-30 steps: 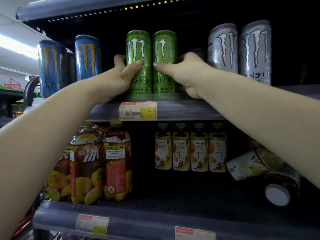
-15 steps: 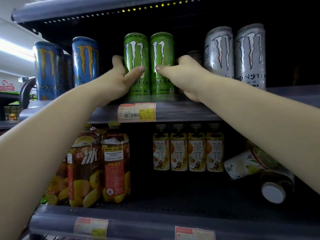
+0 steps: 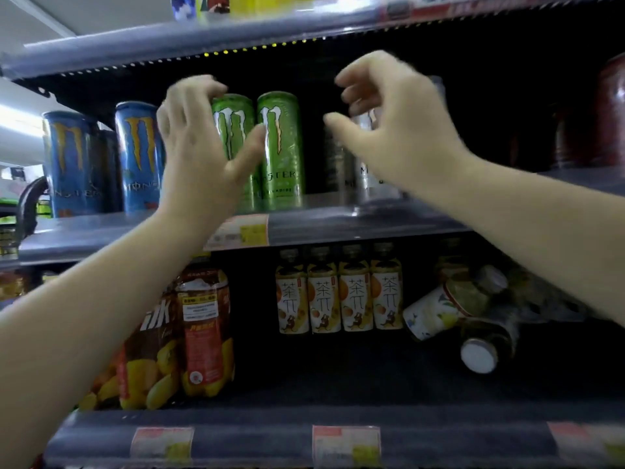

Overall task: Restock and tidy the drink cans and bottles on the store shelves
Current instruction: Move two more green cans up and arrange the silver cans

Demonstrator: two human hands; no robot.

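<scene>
Two green Monster cans [image 3: 270, 150] stand upright side by side on the middle shelf [image 3: 355, 221]. My left hand [image 3: 199, 143] hovers in front of the left green can, fingers spread, holding nothing. My right hand [image 3: 392, 130] is raised to the right of the green cans, fingers curled apart, empty, in front of a silver can [image 3: 367, 174] that it mostly hides. Both hands are blurred by motion. Two blue Monster cans [image 3: 101, 160] stand at the shelf's left end.
On the lower shelf [image 3: 304, 431] stand brown lemon-tea bottles [image 3: 189, 333] at left and several small tea bottles [image 3: 338, 299] in a row. At right, a light-labelled bottle [image 3: 439, 309] and a white-capped bottle [image 3: 483, 346] lie tipped over. A dark red container [image 3: 605, 116] stands far right.
Both hands have let go of the two green cans and lifted up and apart. The view has tilted upward, so the shelves sit lower in frame.
</scene>
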